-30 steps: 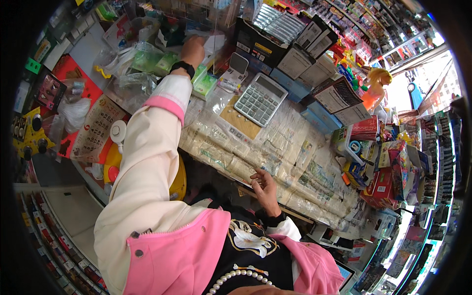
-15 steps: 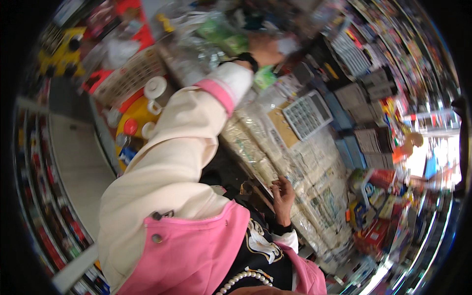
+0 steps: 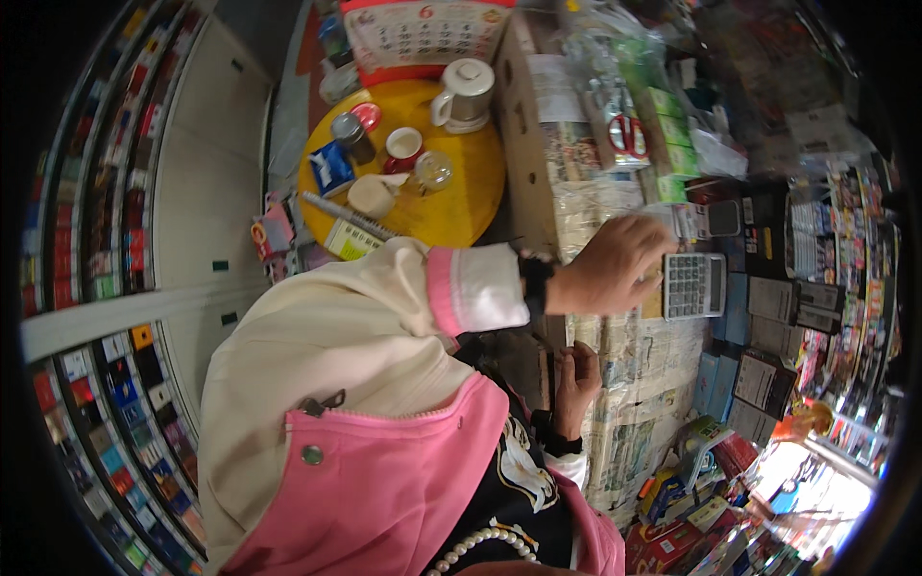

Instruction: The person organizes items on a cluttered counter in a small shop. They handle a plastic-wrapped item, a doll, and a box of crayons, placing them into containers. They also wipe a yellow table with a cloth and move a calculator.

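Note:
My left hand (image 3: 611,268) reaches across in front of me, above the plastic-covered counter (image 3: 629,374). Its fingers are bent and blurred, so whether anything is in them is unclear. Just to its right lies a white desk calculator (image 3: 693,285), on a tan board that shows partly beside the fingers. My right hand (image 3: 577,381) is nearer me, by the counter's edge, its fingers loosely bent and apart with nothing seen between them. Beyond my left hand, red-handled scissors (image 3: 627,136) lie among clear plastic packaging, with several green boxes (image 3: 675,139) alongside.
A round yellow table (image 3: 471,197) at the left holds a white lidded jug (image 3: 467,94), a cup (image 3: 403,144), a glass jar (image 3: 434,171) and a blue packet (image 3: 332,168). Behind stands a calendar (image 3: 427,38). Dark cartons (image 3: 768,379) line the right; packed shelves (image 3: 115,422) stand left.
The view has swung, bringing the yellow table and calendar fully into sight. My left hand has come back from the plastic bags to beside the calculator. My right hand stays by the counter edge.

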Demonstrator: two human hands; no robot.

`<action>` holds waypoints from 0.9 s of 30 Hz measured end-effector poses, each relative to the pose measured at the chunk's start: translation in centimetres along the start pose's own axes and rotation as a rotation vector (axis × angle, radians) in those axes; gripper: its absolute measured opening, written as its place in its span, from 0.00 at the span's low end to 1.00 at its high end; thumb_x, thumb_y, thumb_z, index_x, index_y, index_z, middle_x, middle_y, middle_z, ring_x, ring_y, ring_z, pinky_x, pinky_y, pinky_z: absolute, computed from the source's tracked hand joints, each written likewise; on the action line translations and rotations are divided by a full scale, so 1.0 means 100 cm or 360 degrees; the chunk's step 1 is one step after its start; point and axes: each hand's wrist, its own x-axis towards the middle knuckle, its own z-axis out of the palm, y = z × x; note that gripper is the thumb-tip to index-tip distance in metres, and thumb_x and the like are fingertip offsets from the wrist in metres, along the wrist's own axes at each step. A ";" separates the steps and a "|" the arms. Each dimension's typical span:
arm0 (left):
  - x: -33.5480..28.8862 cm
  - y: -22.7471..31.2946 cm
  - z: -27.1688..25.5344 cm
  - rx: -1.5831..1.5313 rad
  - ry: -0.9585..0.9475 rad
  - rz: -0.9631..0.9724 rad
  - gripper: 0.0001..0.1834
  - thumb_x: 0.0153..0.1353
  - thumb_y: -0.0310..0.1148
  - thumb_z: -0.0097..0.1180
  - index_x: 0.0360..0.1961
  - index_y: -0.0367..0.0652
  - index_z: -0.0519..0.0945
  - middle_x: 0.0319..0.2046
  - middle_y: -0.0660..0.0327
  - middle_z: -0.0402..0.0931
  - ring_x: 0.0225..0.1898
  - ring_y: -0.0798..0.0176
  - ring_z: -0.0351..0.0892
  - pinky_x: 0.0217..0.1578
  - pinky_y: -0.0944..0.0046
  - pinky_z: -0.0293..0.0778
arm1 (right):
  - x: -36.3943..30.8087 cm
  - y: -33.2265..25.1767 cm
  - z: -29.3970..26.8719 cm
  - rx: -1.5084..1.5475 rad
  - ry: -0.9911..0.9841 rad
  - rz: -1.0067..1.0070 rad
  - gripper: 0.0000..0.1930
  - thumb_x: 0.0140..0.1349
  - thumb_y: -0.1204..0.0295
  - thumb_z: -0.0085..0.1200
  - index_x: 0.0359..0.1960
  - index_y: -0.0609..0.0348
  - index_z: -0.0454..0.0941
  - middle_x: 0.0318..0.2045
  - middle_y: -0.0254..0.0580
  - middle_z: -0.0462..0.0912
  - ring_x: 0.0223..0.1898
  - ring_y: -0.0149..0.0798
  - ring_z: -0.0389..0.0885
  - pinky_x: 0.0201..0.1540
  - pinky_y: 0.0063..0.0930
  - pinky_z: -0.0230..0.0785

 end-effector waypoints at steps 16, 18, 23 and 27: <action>-0.250 -0.067 -0.161 -0.0281 0.0105 -0.1449 0.09 0.58 0.24 0.56 0.40 0.37 0.77 0.34 0.59 0.79 0.35 0.63 0.79 0.39 0.67 0.73 | 0.019 0.034 0.126 -0.0593 -0.0841 0.0119 0.14 0.59 0.74 0.56 0.46 0.65 0.74 0.33 0.49 0.82 0.35 0.39 0.82 0.37 0.30 0.73; -0.279 -0.085 -0.180 -0.0462 0.0152 -0.1757 0.08 0.59 0.21 0.54 0.40 0.37 0.77 0.34 0.62 0.79 0.35 0.68 0.77 0.39 0.69 0.73 | 0.033 0.032 0.161 -0.0706 -0.1017 -0.0053 0.15 0.58 0.72 0.57 0.45 0.65 0.74 0.34 0.54 0.81 0.36 0.46 0.82 0.38 0.34 0.73; -0.324 -0.143 -0.250 -0.0294 0.0502 -0.2086 0.07 0.61 0.23 0.53 0.41 0.36 0.77 0.35 0.62 0.78 0.36 0.68 0.77 0.40 0.69 0.72 | 0.078 0.026 0.276 -0.0921 -0.1190 -0.0505 0.18 0.54 0.73 0.57 0.47 0.65 0.72 0.41 0.62 0.76 0.42 0.60 0.77 0.43 0.43 0.71; -0.334 -0.173 -0.314 -0.0309 0.0783 -0.2188 0.10 0.60 0.25 0.55 0.44 0.39 0.77 0.39 0.62 0.78 0.38 0.71 0.75 0.36 0.72 0.69 | 0.100 0.021 0.353 -0.0909 -0.1085 -0.0604 0.22 0.53 0.68 0.60 0.47 0.66 0.73 0.41 0.59 0.76 0.41 0.55 0.78 0.44 0.41 0.72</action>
